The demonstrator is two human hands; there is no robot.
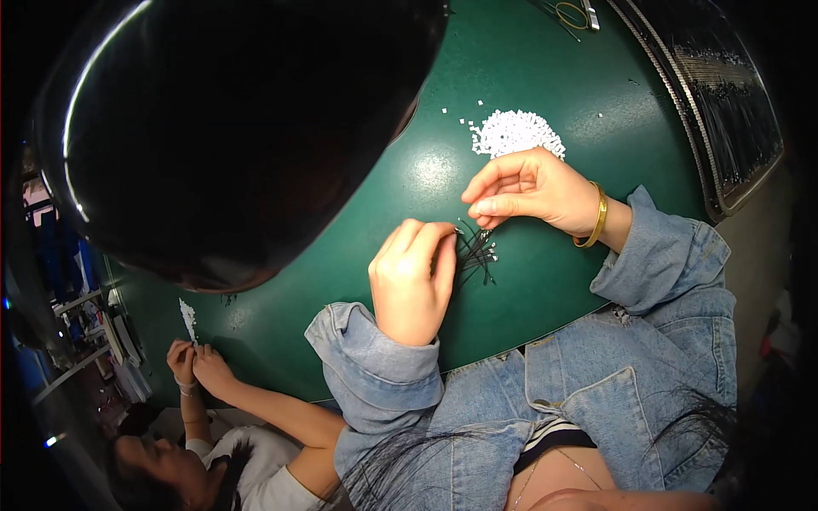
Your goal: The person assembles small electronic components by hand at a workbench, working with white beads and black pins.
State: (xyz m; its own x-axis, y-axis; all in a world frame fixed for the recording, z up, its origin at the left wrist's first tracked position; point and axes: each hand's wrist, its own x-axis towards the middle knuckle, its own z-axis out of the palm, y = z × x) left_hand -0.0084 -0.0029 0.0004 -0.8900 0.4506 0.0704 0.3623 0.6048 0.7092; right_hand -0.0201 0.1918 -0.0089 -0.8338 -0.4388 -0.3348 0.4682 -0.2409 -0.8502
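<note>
My left hand is closed in a pinch at the left edge of a small loose heap of thin black wires with pale ends. A wire seems to be between its thumb and forefinger, a small whitish tip showing there. Just right of it, my right hand is curled with thumb and fingertips together over the top of the wires; what it pinches is too small to make out. Beyond my right hand lies a pile of tiny white plastic connector housings, its near edge partly covered by the hand. Some loose ones lie around it.
A large glossy black rounded object blocks the upper left. At the right stands a tray of many black wires. A tool with a yellow loop lies at the far edge of the green table. At lower left, another person's hands work near white pieces.
</note>
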